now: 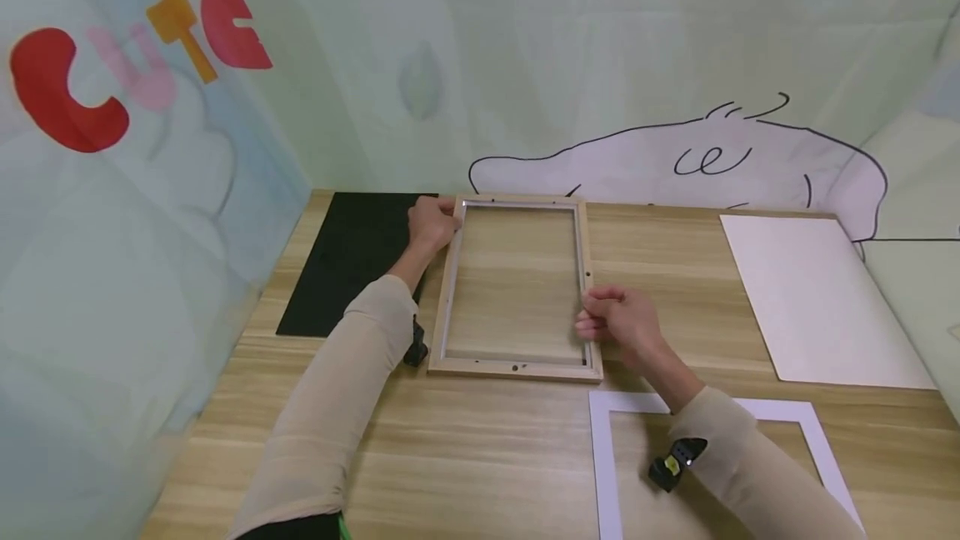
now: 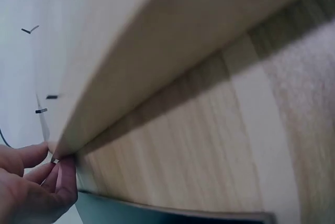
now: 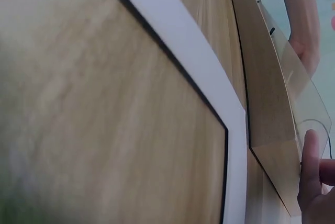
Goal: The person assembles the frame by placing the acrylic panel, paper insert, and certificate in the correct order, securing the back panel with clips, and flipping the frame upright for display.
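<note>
A light wooden picture frame (image 1: 441, 307) lies on the table, small dark metal tabs along its inner edges. A clear sheet (image 3: 290, 64) shows slightly above the frame's side in the right wrist view. At the frame's far left corner, my left hand (image 1: 432, 223) pinches the sheet's thin edge between thumb and fingers, as the left wrist view shows close to the wood. By the lower right side, my right hand (image 1: 622, 319) has curled fingers over the frame's edge, pinching the sheet there. The sheet's outline is hardly visible from above.
Left of the frame lies a black board (image 1: 348, 265), partly under my left arm. A white board (image 1: 825, 298) lies at the far right. My right forearm crosses a white mat border (image 1: 603, 465) in front. Printed cloth (image 1: 525, 65) stands behind the wooden table (image 1: 480, 440).
</note>
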